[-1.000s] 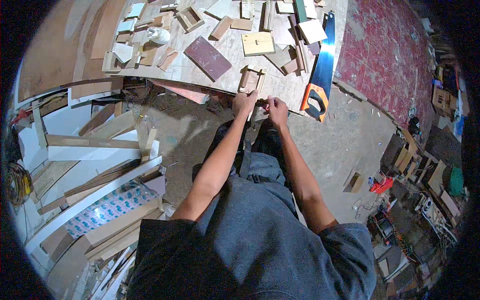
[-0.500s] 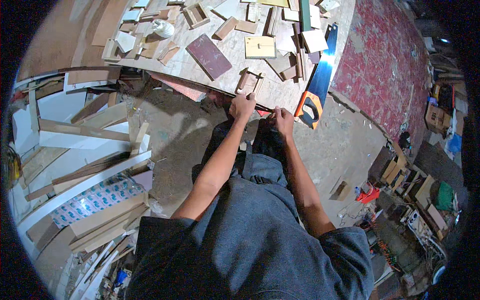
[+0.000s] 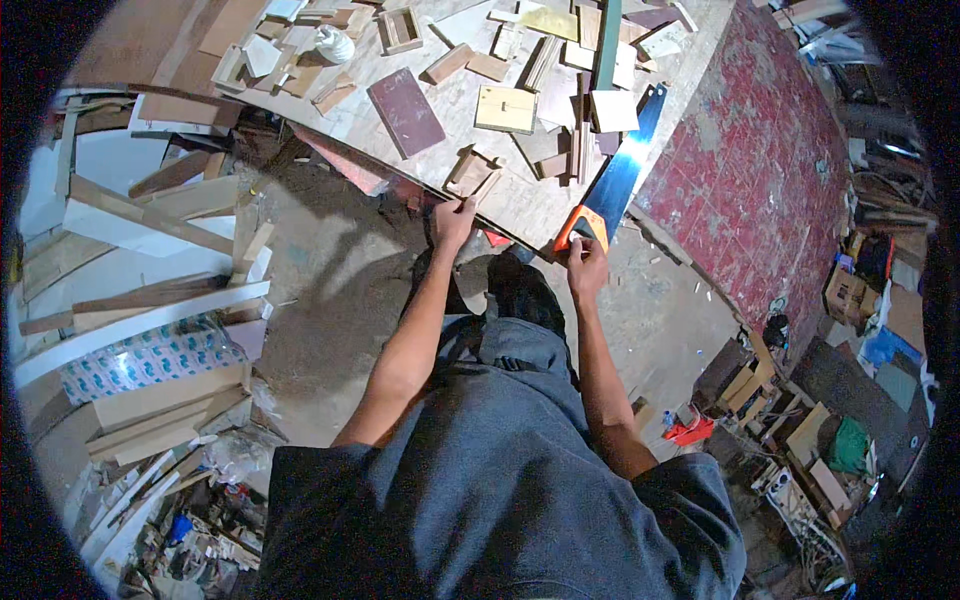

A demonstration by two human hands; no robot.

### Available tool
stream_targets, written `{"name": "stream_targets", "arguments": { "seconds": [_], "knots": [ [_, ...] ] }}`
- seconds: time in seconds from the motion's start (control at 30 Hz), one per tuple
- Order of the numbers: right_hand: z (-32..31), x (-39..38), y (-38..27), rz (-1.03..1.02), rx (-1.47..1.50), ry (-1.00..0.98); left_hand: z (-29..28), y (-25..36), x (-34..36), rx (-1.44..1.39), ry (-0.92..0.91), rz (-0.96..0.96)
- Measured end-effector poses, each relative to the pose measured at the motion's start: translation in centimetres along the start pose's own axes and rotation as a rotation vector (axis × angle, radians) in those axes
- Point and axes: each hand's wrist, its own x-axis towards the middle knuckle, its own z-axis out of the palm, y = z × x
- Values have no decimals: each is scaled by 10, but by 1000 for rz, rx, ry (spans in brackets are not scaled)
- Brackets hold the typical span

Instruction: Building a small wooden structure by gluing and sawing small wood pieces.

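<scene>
At the near edge of the worktable [image 3: 345, 125], my left hand [image 3: 453, 222] has its fingers closed on the near end of a small open wooden frame [image 3: 474, 172]. Its fingertips are partly hidden. To the right lies a handsaw [image 3: 625, 170] with a shiny blade and an orange-and-black handle, blade pointing away from me. My right hand [image 3: 588, 268] is closed at that handle and covers its lower part. Beyond the frame are a dark reddish-brown board [image 3: 405, 112] and a pale yellow board [image 3: 505, 108] with a dark spot.
Several wood offcuts, a white bottle [image 3: 333, 44] and a green strip [image 3: 607, 45] lie farther back on the table. Stacked boards and a patterned wrapped roll [image 3: 150, 358] fill the left side. A worn red panel [image 3: 745, 150] is at the right, with scraps and a red object [image 3: 688, 430] below.
My right hand has moved right, from the table edge to the saw's handle. My left hand stays by the small frame. The whole view has shifted slightly.
</scene>
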Motion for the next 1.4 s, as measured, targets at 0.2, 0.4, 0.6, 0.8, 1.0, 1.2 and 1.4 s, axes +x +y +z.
{"name": "stream_targets", "arguments": {
  "seconds": [0.2, 0.4, 0.6, 0.8, 1.0, 1.2, 1.4],
  "knots": [
    [-13, 15, 11, -70, 208, -283, -10, 37, -62, -220, -53, -7],
    [-26, 9, -44, 1, 673, -943, -9, 88, -137, -170, -120, 110],
    [-37, 24, -53, -100, 670, -912, 17, 111, -153, -263, 7, 188],
    [-66, 38, -61, -238, 665, -906, 14, 139, -156, -432, -216, 124],
    [-104, 37, -79, -191, 766, -848, 6, 172, -166, -717, -244, 18],
    [-141, 36, -98, -344, 506, -764, -1, 205, -176, -707, -221, 79],
    [-155, 40, -108, -536, 328, -665, 6, 199, -166, -684, -303, 56]
  ]
}}
